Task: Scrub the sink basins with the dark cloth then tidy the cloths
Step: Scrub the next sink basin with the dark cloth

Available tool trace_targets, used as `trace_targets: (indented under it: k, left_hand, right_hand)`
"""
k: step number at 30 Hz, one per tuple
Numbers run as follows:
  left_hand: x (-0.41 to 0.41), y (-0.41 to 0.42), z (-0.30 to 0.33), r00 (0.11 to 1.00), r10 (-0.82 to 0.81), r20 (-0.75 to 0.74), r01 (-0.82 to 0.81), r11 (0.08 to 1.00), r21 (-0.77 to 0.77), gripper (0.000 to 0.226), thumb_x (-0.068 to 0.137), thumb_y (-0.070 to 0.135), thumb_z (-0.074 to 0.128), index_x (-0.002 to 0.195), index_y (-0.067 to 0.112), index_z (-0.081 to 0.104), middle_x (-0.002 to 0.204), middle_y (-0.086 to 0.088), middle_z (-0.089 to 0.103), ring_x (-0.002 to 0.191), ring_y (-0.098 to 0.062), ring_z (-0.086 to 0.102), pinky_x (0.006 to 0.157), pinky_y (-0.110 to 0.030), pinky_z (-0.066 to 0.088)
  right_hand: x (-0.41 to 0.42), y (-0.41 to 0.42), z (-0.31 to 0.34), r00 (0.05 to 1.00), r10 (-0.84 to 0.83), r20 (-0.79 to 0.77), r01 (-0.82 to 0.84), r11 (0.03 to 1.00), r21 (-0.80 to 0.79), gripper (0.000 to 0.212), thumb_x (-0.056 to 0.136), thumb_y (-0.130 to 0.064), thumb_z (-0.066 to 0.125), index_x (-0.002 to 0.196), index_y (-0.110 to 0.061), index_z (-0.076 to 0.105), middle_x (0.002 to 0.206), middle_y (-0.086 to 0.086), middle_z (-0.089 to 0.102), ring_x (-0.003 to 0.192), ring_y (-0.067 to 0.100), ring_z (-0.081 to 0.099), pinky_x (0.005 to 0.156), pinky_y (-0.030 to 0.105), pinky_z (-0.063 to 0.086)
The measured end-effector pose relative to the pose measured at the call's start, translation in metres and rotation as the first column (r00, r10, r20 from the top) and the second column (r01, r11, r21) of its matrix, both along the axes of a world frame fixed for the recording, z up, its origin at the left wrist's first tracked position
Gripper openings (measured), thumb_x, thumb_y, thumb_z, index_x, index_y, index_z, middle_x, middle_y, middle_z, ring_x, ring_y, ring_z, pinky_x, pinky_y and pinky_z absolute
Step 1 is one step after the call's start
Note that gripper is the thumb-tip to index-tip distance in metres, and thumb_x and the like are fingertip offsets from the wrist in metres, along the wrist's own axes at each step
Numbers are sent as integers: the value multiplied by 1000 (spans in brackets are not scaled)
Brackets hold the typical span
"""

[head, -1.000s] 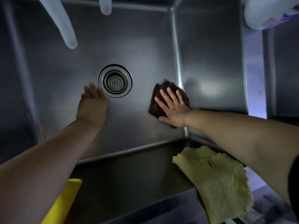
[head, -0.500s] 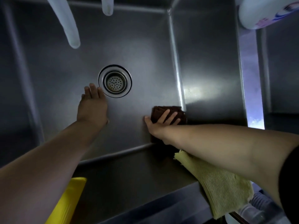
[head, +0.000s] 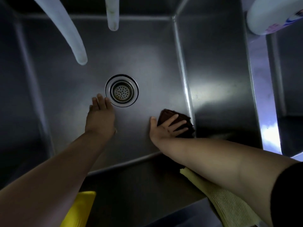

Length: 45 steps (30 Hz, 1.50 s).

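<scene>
A steel sink basin (head: 147, 63) fills the view, with a round drain strainer (head: 122, 90) in its floor. The dark brown cloth (head: 167, 114) lies on the basin floor at the foot of the right wall. My right hand (head: 165, 127) presses flat on it with spread, straight fingers. My left hand (head: 100, 115) rests flat on the floor just left of the drain, holding nothing. A pale yellow cloth (head: 229, 208) hangs over the near rim under my right forearm.
Two translucent hoses (head: 70, 36) (head: 112, 15) hang into the basin from above. A white bottle (head: 270, 13) stands at the top right by the divider (head: 260, 79) to a second basin. Something yellow (head: 78, 208) sits at the bottom edge.
My right hand has dragged the dark cloth down along the right wall toward the near corner, then held there. My left hand stayed beside the drain.
</scene>
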<state>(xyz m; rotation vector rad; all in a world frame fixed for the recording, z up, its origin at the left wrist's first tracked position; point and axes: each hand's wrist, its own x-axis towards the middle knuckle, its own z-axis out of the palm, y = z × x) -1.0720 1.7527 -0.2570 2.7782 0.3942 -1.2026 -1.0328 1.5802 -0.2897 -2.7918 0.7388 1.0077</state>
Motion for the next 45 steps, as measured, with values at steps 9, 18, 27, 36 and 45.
trace_targets:
  k: [9,18,27,36,45]
  left_hand:
    - [-5,4,-7,996,8,90,-7,1000,-11,107,81,45,65,146,-4,-5,153,-29,-5,143,-41,6,115,-39,21]
    - [-1,5,-13,995,60,75,-55,996,-63,106,83,31,66,147,3,-14,153,-30,-8,143,-42,2,116,-40,17]
    - [1,3,-11,992,86,91,-78,993,-89,99,84,24,67,150,24,-5,152,-31,-13,142,-44,-1,114,-42,22]
    - [1,2,-11,981,171,95,-157,978,-138,91,90,16,58,149,28,-11,153,-26,-17,143,-41,-4,116,-40,16]
    - [5,1,-11,979,185,86,-174,978,-115,88,90,11,55,150,28,-8,152,-27,-18,143,-41,-5,116,-40,15]
  right_hand:
    - [51,20,-16,943,226,242,-220,974,-52,81,92,-59,30,150,-18,-10,156,18,-17,141,41,-17,108,65,0]
    - [101,70,-23,455,785,420,-864,504,-6,61,97,-37,37,151,-27,11,160,4,3,145,27,0,113,51,3]
    - [91,71,-13,84,790,607,-971,202,-129,31,66,-16,80,96,-17,71,97,1,66,85,24,58,72,35,35]
    - [80,116,-20,-116,915,386,-993,-117,-20,32,34,-17,91,39,-17,59,54,-3,59,58,18,61,61,19,45]
    - [98,91,-17,-229,926,301,-958,-269,97,22,85,-11,52,101,-11,68,113,3,58,109,26,44,83,26,18]
